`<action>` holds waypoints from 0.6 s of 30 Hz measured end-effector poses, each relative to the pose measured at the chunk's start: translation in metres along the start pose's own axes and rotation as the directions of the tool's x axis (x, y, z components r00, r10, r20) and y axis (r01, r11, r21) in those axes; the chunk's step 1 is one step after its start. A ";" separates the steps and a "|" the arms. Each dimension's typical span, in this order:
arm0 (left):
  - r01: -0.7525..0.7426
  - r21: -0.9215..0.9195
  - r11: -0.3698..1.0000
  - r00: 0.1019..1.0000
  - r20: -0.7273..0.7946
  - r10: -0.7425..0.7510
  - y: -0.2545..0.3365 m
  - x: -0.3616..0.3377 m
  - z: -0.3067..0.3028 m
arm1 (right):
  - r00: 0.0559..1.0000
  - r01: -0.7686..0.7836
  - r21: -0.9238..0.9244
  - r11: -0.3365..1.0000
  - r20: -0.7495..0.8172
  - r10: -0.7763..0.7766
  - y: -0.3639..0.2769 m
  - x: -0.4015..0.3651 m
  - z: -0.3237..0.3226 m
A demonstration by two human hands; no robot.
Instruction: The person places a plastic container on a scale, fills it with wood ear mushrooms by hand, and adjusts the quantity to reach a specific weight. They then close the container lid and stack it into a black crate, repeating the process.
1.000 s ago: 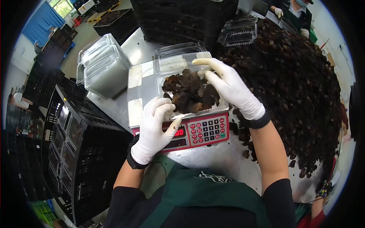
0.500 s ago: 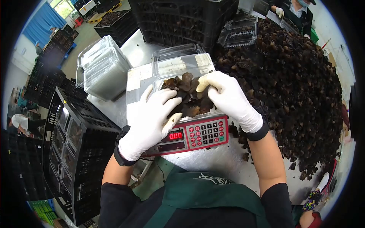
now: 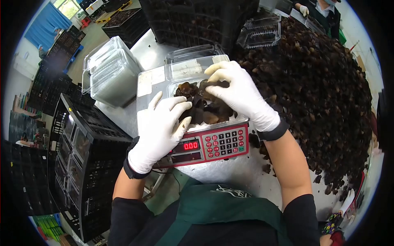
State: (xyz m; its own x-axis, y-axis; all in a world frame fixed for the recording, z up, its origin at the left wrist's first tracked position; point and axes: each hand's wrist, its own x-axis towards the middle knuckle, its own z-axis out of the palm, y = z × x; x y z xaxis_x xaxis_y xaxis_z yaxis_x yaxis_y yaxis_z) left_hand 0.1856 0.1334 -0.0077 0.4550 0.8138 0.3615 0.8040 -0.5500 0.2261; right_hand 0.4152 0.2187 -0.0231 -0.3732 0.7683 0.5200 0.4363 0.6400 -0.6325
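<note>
A clear plastic container [image 3: 186,70] lies open on a red-edged scale [image 3: 226,144] whose display reads 0.00. Dark brown, fungus-like pieces [image 3: 204,110] fill its tray. My left hand [image 3: 161,127], in a white glove, rests at the tray's left side with fingers spread and the fingertips at the pieces. My right hand [image 3: 238,90], also gloved, is over the tray's upper right, its fingers curled around a brown piece [image 3: 216,87].
To the right is a large heap of brown pieces [image 3: 316,102]. Stacked clear containers [image 3: 113,74] stand left of the scale. Black crates [image 3: 184,24] rise behind and at the left. A co-worker [image 3: 324,14] stands at the upper right.
My right hand has moved up a little, and its fingers have changed position over the pieces. My left hand is nearly still. The co-worker's hand at the lower right has shifted.
</note>
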 end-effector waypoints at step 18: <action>-0.055 0.015 0.998 0.998 0.038 0.055 0.022 0.019 -0.003 | 0.947 -0.321 0.134 0.938 0.031 0.320 -0.017 -0.008 -0.040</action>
State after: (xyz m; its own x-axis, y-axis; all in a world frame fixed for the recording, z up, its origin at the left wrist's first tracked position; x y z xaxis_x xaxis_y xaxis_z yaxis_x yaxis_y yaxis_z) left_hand 0.2109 0.1363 0.0069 0.5123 0.7890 0.3390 0.7834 -0.5911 0.1919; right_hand 0.4434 0.2024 0.0062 -0.2398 0.9318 0.2723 0.4193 0.3524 -0.8366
